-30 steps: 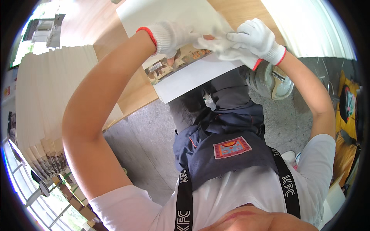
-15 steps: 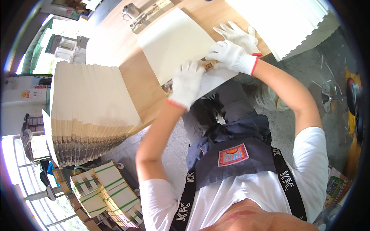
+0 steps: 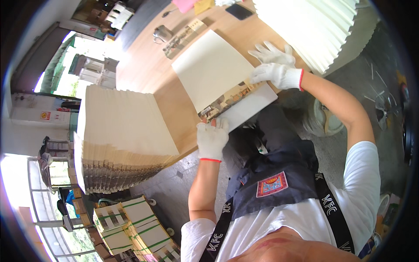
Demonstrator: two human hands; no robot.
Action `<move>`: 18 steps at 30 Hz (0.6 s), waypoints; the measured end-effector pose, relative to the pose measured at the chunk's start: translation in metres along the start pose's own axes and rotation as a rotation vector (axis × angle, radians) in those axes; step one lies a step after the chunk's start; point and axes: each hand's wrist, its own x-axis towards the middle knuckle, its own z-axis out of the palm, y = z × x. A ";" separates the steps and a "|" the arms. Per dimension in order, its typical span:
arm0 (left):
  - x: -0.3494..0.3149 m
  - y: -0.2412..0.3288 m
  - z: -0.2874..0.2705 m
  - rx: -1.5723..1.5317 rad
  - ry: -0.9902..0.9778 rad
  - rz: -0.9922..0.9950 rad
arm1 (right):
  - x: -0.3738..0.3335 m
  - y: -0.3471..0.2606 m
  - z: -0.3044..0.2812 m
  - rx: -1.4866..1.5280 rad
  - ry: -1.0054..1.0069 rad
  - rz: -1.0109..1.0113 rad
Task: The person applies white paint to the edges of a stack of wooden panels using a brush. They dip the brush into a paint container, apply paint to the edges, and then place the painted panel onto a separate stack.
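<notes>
A large cream sheet lies on the table before me, with a printed brown-and-black strip along its near edge. A smooth white board sticks out on the near side of that strip. My left hand, in a white glove with a red cuff, touches the strip's left end with fingers stretched out and apart; two fingertips show bare. At the right end my gloved right hand rests with its fingers extended on the sheet and strip. Just beyond it lies a loose white glove.
A tall stack of cream sheets stands left; another white stack is at the far right. A metal mug, a long printed block and a dark phone are farther back. Strapped bundles sit at the lower left.
My hands have moved apart along the strip, the left toward its left end and the right toward its right end. More of the printed strip now shows. The view has shifted.
</notes>
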 end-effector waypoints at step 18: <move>-0.009 0.062 0.115 0.675 -0.109 0.359 | 0.103 0.024 -0.085 3.284 -0.864 0.167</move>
